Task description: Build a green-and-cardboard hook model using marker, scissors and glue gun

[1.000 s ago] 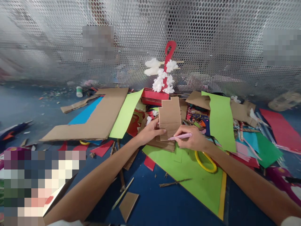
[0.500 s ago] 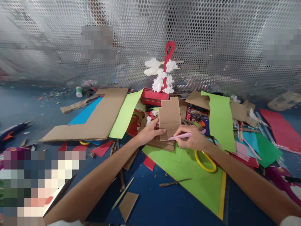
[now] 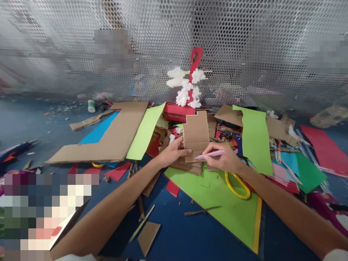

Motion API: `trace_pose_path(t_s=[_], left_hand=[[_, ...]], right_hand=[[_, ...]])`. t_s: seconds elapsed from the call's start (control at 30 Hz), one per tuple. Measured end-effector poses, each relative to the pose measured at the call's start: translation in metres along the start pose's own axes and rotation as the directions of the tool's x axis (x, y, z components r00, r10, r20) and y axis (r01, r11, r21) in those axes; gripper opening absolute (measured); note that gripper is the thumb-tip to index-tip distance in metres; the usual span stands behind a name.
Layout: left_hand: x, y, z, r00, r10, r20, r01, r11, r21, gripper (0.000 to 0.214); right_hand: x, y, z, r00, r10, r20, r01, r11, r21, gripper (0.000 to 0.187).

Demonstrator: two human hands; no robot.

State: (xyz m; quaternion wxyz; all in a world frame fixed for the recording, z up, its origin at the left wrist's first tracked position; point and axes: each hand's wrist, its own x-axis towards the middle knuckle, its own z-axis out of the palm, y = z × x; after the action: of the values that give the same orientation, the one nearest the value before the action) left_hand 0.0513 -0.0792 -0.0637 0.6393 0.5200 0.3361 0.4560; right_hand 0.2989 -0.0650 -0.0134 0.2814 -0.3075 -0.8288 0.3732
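My left hand [image 3: 174,151] grips the left edge of a notched brown cardboard piece [image 3: 196,132], thumb on its face and fingers partly behind it. In my right hand [image 3: 221,157] is a pink pen [image 3: 213,154], pinched between the fingers. The pen's tip points at the lower part of the cardboard; whether it touches cannot be made out. Under both hands lie more cardboard and a light green sheet [image 3: 231,214]. A yellow scissor handle [image 3: 239,186] rests on that sheet just below my right hand.
Behind the cardboard stands a red paper hook [image 3: 196,59] with white tufts on a red base [image 3: 178,111], before a perforated metal panel [image 3: 152,32]. A large cardboard piece [image 3: 116,134] lies left. Green paper [image 3: 255,141] lies right. Twigs [image 3: 201,211] and scraps lie in front.
The pen and my right hand have shifted very slightly right and up along the cardboard. My left hand keeps its place on the cardboard.
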Motion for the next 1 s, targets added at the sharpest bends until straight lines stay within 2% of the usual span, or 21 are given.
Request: trace_pose_path(t_s=[0.4,0.77,0.83,1.0], left_hand=[[-0.0001,-0.0019,-0.0035,0.999,0.012,0.038,-0.011,1.000,-0.006,0.073],[-0.0006,-0.0014,-0.0022,1.000,0.004,0.016,-0.004,1.000,-0.011,0.073],[-0.0003,-0.0006,-0.0013,1.000,0.002,0.011,-0.002,1.000,-0.014,0.075],[0.0010,-0.0005,-0.0005,1.000,-0.008,0.014,0.008,0.999,-0.038,0.076]], right_hand=[[0.0007,0.0050,0.0025,0.989,-0.147,-0.022,0.143,0.982,-0.126,0.004],[0.0014,-0.0029,0.0011,0.989,-0.147,0.031,0.150,0.978,-0.145,0.005],[0.0016,-0.0021,0.0014,0.990,-0.143,0.006,0.143,0.981,-0.131,0.005],[0.0055,0.0017,0.0038,0.971,-0.178,-0.158,0.153,0.976,-0.158,0.010]])
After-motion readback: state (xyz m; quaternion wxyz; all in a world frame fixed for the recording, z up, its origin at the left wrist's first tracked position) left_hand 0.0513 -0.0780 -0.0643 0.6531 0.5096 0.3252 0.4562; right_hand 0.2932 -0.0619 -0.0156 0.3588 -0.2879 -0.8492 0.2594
